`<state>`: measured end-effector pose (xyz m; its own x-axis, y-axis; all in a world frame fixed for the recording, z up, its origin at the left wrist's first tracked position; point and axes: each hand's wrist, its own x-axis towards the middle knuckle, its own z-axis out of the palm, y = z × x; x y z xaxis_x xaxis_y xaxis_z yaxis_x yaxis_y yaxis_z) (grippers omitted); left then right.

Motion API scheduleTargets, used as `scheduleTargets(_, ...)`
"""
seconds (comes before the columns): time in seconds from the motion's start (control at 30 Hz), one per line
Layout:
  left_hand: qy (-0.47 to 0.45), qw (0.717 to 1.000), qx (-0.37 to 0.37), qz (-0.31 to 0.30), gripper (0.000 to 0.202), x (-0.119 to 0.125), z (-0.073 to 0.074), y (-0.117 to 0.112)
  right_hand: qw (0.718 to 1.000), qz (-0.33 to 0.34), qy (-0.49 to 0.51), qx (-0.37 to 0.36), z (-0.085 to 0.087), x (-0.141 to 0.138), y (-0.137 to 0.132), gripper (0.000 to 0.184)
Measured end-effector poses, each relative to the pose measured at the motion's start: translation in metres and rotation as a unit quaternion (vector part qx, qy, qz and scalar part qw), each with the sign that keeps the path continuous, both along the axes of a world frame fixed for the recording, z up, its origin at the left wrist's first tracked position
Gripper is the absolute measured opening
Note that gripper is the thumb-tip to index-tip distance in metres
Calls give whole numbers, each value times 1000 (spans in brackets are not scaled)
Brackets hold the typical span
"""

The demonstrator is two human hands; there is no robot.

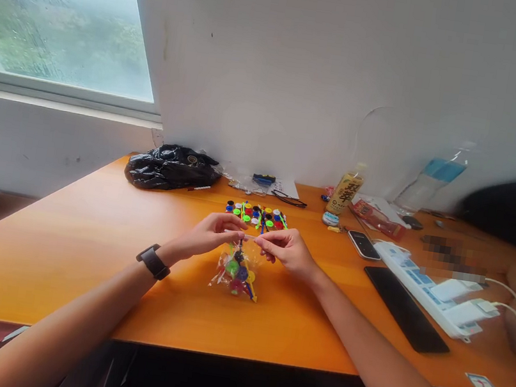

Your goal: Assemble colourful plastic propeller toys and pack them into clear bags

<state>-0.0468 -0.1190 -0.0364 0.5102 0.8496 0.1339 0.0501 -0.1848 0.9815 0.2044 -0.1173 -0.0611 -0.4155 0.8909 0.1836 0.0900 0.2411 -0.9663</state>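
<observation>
A clear plastic bag of coloured pieces lies just on the near side of the grip, its long axis running from the far rim between the hands toward the near table edge. The left hand and right hand sit at either end of that rim, about equally near, each with thumb and fingers brought together on the film. The film is thin, shiny and crinkled (whether its bottom rests on the wooden tabletop I cannot tell). Through it show round discs in green, blue and red, plus a slim yellow stick slanting toward the near right. Just beyond the hands, small glossy discs spread left to right in rows, with thin sticks among them. The tabletop is smooth orange-brown; far left sits a wrinkled black plastic bag.
</observation>
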Motion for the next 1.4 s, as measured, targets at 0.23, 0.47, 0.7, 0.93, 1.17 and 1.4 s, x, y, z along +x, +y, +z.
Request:
scheduleTargets(0.23,121,989,82,-20,28,-20,14,5,1000,-2,-24,16,-14,-10,-4,45)
scheduleTargets(0.47,335,839,319,287,21,-107,42,22,997,6,-71,17,-27,-14,-9,49)
scheduleTargets(0.7,478,744,401,238,30,-149,-18,27,993,17,-111,49,-27,-18,-12,52)
scheduleTargets(0.93,494,750,389,204,47,-168,-43,42,988,20,-133,69,-27,-17,-12,51)
scheduleTargets(1.17,593,733,295,153,64,-185,-53,54,987,29,-142,74,-28,-16,-11,50)
scheduleTargets(1.4,611,723,253,199,72,-186,-57,48,984,32,-153,81,-28,-17,-12,50)
